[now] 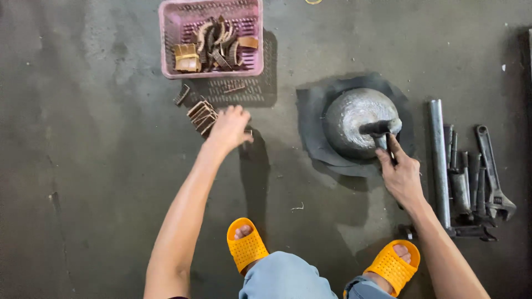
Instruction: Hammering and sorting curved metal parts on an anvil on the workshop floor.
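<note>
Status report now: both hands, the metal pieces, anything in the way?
Left hand open, reaching the stacked metal pieces on the floor. Right hand shut on hammer, head resting on metal dome. Nothing between.

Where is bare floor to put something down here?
Free: the wide floor left of the pink basket and left hand; also between basket and tools, above the dome. Crowded: below the basket, with brown pieces, and around the right hand.

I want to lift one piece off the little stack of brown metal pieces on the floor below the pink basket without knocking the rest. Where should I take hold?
Probably pinch the outermost piece of the stack by its long edges, coming from above on the near side, where the left hand already reaches. The pieces stand on edge, fanned, so their top edges are exposed.
</note>
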